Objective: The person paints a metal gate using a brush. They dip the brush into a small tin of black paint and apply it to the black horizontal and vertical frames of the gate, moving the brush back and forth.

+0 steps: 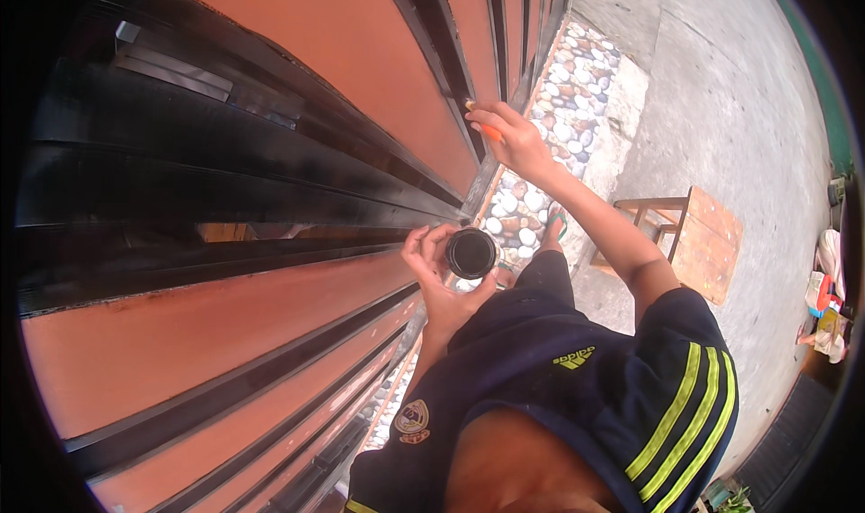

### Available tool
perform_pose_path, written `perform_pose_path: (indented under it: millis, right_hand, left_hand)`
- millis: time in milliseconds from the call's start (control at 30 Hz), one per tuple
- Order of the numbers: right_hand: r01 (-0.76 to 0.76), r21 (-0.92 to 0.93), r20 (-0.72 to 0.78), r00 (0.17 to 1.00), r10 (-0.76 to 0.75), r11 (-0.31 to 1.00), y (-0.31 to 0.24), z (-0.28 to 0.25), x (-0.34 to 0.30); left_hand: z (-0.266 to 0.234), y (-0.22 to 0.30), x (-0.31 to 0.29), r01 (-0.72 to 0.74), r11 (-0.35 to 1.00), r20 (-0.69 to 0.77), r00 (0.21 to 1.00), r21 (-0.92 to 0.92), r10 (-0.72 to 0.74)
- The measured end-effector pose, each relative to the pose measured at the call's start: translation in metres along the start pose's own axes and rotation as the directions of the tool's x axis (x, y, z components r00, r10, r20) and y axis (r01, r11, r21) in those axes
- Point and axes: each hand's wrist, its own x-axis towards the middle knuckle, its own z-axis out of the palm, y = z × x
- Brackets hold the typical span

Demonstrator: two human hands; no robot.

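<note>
My left hand point(440, 288) is wrapped round a small round can point(471, 254) of dark, black-looking paint, held upright in front of my body. Farther out, my right hand point(518, 148) is closed on a small paintbrush point(491, 133) with an orange handle. Its tip points at a black upright bar point(448, 67) of the gate; I cannot tell whether the bristles touch it. The gate has orange-red panels point(333, 54) between black bars, some of them glossy. Both hands are close to the gate's face.
A strip of pebbles point(577, 85) runs along the gate's foot, and my sandalled foot point(555, 229) is on it. To the right, a wooden stool point(712, 243) stands on the concrete floor point(721, 90). Several bundled items point(827, 292) lie at the far right edge.
</note>
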Motion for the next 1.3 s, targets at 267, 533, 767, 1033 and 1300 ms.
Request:
perform_pose_path:
  millis: [267,533,767,1033,1300]
  right_hand:
    - [0.084,-0.013,-0.123,0.989,-0.085,0.996,-0.009,-0.005,0.035]
    - [0.009,0.013,-0.047,0.999,-0.008,1.000,-0.004,-0.004,0.029]
    - [0.125,0.008,-0.169,0.978,-0.122,0.992,-0.020,-0.015,0.038]
    - [0.087,-0.054,-0.039,0.995,-0.089,0.995,-0.023,-0.035,0.041]
    - [0.064,-0.005,0.061,0.996,-0.063,0.998,-0.001,-0.031,0.031]
  left_hand:
    - [-0.002,-0.001,-0.002,-0.007,1.000,-0.006,1.000,0.006,0.007]
    - [-0.001,0.000,0.000,0.002,1.000,-0.023,1.000,-0.008,-0.002]
    - [0.000,0.002,0.003,-0.015,1.000,-0.014,1.000,-0.026,0.015]
    - [-0.006,0.003,0.007,-0.047,0.998,0.026,0.999,0.046,0.046]
    - [-0.003,0.005,0.008,-0.035,0.999,0.017,0.999,0.007,0.035]
